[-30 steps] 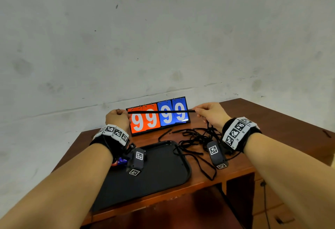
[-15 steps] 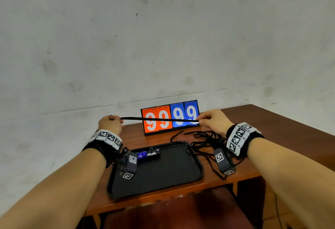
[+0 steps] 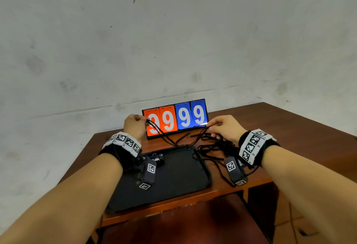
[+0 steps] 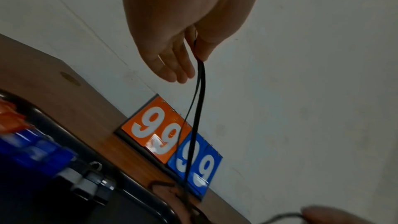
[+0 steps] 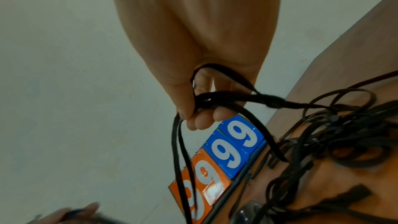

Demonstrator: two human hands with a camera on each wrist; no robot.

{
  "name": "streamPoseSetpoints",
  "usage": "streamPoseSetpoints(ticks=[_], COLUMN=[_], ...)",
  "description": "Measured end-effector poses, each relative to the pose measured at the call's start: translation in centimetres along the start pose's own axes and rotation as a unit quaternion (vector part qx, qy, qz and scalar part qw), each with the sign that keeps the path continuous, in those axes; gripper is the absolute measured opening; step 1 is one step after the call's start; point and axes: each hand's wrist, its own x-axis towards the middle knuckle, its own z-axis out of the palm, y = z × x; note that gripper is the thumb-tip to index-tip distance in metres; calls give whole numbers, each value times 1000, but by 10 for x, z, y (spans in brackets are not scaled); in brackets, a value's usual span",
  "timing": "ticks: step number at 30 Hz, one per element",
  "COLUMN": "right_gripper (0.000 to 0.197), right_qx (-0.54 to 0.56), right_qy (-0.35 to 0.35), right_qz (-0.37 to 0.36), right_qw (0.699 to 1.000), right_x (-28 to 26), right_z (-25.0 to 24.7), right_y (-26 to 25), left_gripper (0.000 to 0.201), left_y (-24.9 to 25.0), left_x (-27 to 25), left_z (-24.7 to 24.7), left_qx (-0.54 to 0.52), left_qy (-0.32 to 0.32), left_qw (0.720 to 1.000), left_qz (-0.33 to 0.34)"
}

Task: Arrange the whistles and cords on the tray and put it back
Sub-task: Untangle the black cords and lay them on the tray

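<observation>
My left hand pinches one end of a black cord between thumb and fingers; the left wrist view shows that pinch with the doubled cord hanging down. My right hand pinches the other end, gathered in loops. Between the hands the cord sags to the far rim of the black tray. Several whistles lie in the tray's far left corner, blue, orange and grey ones. A tangle of black cords lies on the table right of the tray.
A flip scoreboard reading 9999 stands against the wall behind the tray. The wooden table runs on to the right; its front edge is just below the tray. A plain wall rises close behind.
The cord was stretched taut and level between my hands; now the hands are lower and closer together and the cord hangs slack toward the tray.
</observation>
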Motion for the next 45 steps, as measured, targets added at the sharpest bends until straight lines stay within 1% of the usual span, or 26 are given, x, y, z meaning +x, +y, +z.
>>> streamPoseSetpoints(ticks=[4,7,9,11,13,16,18,22,26,30,33,35,39,42,45], right_gripper=[12,12,11,10,9,7,10,11,12,13,23,29,22,31,34], right_qx=[27,44,41,37,30,4,-9,-9,35,93,179,207,209,168,125], right_qy=[-49,-56,-53,-55,-59,-46,-36,-33,-42,-45,-53,-53,-35,-28,-1], right_qz=[-25,-36,-42,-46,-53,-68,-73,-90,-77,-29,27,48,56,59,48], right_qw=[998,997,997,997,996,997,997,995,996,994,982,976,976,984,991], right_x=[4,6,6,5,4,3,4,7,7,9,10,11,11,12,16], right_z=[9,14,17,20,21,22,23,22,21,19,15,13,10,5,-1], right_y=[-10,-12,-13,-14,-13,-12,-10,-4,1,4,7,9,9,13,23], left_gripper=[10,11,10,8,10,11,14,12,16,12,12,12,15,16,15], left_y=[15,25,28,27,24,25,27,25,21,15,13,12,11,12,11], left_x=[-25,-44,-54,-60,-65,-74,-78,-78,-77,-73,-70,-69,-68,-65,-63], left_z=[46,74,87,95,99,101,100,99,98,96,96,95,93,90,88], left_qx=[-30,-28,-27,-14,-9,-47,-47,-16,6,41,34,27,38,45,49], left_qy=[-126,-187,-226,-258,-282,-316,-331,-341,-342,-321,-297,-286,-279,-275,-266], left_qw=[992,982,973,965,957,940,933,933,934,943,951,955,957,958,960], left_qz=[-11,-12,-29,-50,-71,-118,-130,-112,-100,-81,-81,-80,-75,-71,-74])
